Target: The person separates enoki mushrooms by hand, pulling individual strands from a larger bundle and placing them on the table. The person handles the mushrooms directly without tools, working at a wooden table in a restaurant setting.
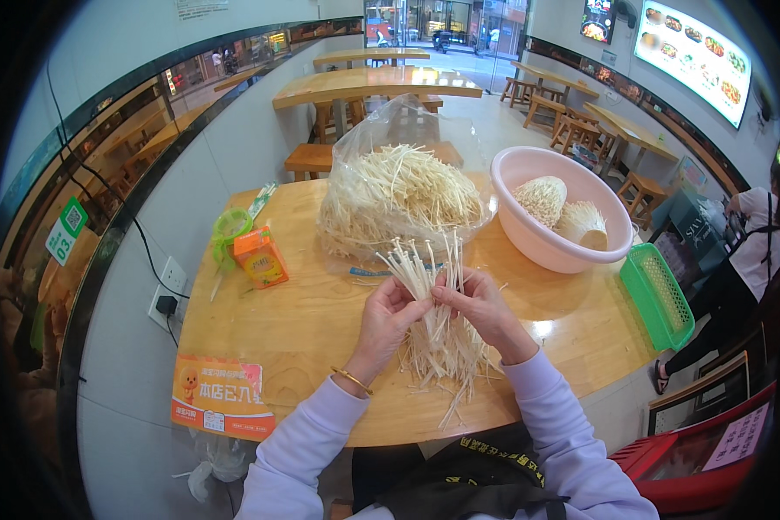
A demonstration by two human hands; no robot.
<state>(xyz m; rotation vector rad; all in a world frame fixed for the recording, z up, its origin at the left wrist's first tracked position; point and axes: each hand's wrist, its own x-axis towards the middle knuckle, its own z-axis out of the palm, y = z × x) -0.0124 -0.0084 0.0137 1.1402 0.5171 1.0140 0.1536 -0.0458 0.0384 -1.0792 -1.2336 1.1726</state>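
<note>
Enoki mushrooms are spread between both hands above the wooden table (312, 331). My left hand (390, 318) grips a bunch of enoki stems (415, 270), caps pointing away from me. In my right hand (484, 305) a thinner bunch of enoki (454, 263) is pinched between thumb and fingers. Under the hands lies a loose pile of enoki strands (445, 354), partly hidden by them. Just beyond, a clear plastic bag (348, 162) stands open, heaped with separated enoki (416, 182). To its right, a pink basin (539, 244) holds two whole enoki clumps (582, 224).
A green plastic basket (656, 299) sits at the table's right edge. On the left are an orange box (261, 259), a light-green cup (233, 227) and a printed placard (224, 396). Another person (754, 240) stands at right, near a red appliance (702, 448). Wooden tables (377, 84) stand beyond.
</note>
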